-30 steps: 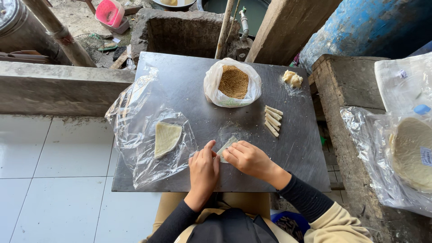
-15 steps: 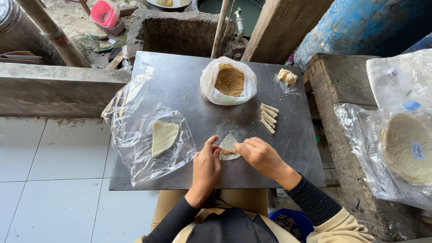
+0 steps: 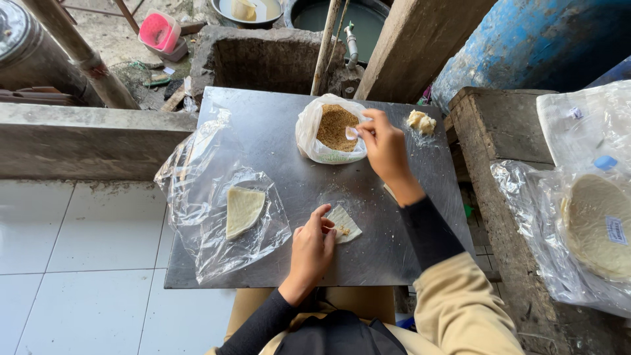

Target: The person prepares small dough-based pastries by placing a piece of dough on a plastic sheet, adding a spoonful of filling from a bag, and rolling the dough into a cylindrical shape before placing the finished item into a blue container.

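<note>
Looking down from head height, a person in black sleeves and a beige top sits at a grey sheet-metal worktop (image 3: 263,131). Nearest the body, the left hand (image 3: 311,246) lies palm down with loosely curled fingers, its fingertips pressing the near edge of a small pale triangular pastry wrapper (image 3: 344,223) that lies flat on the metal and carries a little brown filling at its middle. Just left of that hand, a crumpled clear plastic sheet (image 3: 217,197) spreads over the worktop's left part, with a cream wedge-shaped piece of flat dough (image 3: 242,210) lying inside it. Further away, the right hand (image 3: 385,144) reaches across the worktop, thumb and fingertips pinched shut on a small pale spoon-like scoop (image 3: 352,133) held over a white plastic bag of brown crumbly filling (image 3: 333,128), which stands open near the far edge. Just right of that bag sits a small pale yellow lump of dough (image 3: 420,121). Off the worktop on the right, a rough wooden bench (image 3: 490,151) carries clear plastic bags holding a stack of round white wrappers (image 3: 595,223). Beyond the far edge stand a concrete trough (image 3: 263,56), a blue barrel (image 3: 532,43) and a pink plastic tub (image 3: 160,31).
</note>
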